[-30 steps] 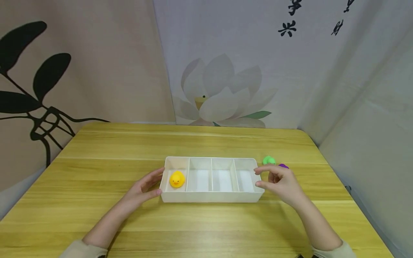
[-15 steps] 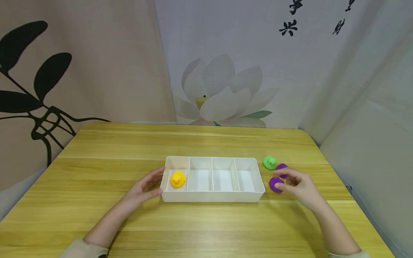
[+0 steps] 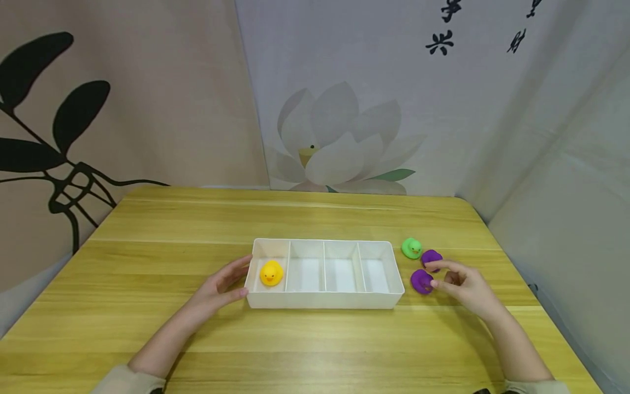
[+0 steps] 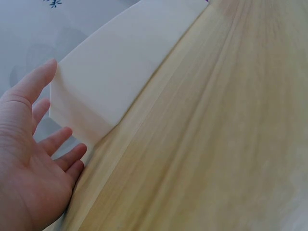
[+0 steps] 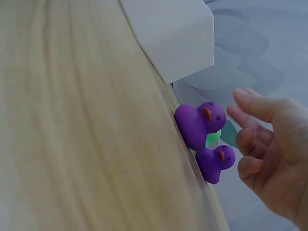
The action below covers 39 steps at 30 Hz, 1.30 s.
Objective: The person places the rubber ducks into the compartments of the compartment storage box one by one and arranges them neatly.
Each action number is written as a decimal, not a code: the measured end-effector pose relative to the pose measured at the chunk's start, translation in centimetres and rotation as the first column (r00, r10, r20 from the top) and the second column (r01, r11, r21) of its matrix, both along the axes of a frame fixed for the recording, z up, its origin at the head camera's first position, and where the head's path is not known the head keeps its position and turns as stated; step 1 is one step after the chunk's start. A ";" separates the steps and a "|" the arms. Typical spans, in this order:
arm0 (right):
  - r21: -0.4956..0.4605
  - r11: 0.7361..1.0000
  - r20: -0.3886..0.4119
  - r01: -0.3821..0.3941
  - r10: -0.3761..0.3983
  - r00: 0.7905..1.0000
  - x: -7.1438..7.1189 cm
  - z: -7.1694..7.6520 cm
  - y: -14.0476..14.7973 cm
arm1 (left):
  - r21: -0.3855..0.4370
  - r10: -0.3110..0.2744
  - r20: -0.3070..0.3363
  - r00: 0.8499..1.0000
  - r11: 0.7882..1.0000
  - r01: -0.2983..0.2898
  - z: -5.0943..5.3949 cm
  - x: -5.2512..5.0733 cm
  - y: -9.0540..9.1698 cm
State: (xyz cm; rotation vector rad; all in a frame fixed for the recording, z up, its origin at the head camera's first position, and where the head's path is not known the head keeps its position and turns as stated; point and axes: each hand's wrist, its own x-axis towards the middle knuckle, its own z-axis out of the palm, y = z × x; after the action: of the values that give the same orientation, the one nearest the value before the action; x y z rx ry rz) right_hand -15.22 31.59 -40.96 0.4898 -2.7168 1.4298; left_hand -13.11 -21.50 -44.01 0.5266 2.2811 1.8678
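A white four-compartment tray (image 3: 325,300) stands mid-table, with a yellow duck (image 3: 271,273) in its leftmost compartment. My left hand (image 3: 223,284) rests thumb and fingertips against the tray's left end; the left wrist view shows that hand (image 4: 41,159) beside the white wall (image 4: 115,62). Right of the tray are a near purple duck (image 3: 421,281), a second purple duck (image 3: 431,259) and a green duck (image 3: 411,248). My right hand (image 3: 465,287) hovers just right of the purple ducks. In the right wrist view, that hand (image 5: 274,149) holds nothing, fingers loosely bent, beside the near purple duck (image 5: 195,125).
The wooden table (image 3: 305,350) extends around the tray on all sides. Behind it hangs a pale curtain (image 3: 344,54) printed with a lotus, and another pale curtain (image 3: 566,164) runs along the right side.
My right hand has moved rightward from the tray's right end to the purple ducks, uncovering them and the green duck. The left hand has stayed at the tray.
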 end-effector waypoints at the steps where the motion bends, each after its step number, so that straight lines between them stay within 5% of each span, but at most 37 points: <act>1: 0.001 1.000 0.004 -0.007 0.007 1.000 0.0 -0.1 0.1 | -0.001 0.000 0.001 1.000 1.000 0.000 0.0 0.0 0.0; 15: -0.061 0.998 0.111 -0.023 0.030 0.993 -0.4 -1.9 0.8 | -0.006 -0.001 0.007 1.000 1.000 0.001 0.1 -0.1 0.0; 39: -0.032 0.998 0.070 -0.062 0.064 0.995 -0.6 -2.8 1.2 | -0.007 0.004 0.019 1.000 1.000 -0.004 0.1 0.0 0.0</act>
State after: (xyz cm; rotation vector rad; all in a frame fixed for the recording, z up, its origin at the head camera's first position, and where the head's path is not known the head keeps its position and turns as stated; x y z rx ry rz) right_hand -15.84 32.81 -43.76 0.5382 -2.7538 1.5298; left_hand -13.06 -21.47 -43.91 0.5017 2.2767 1.8583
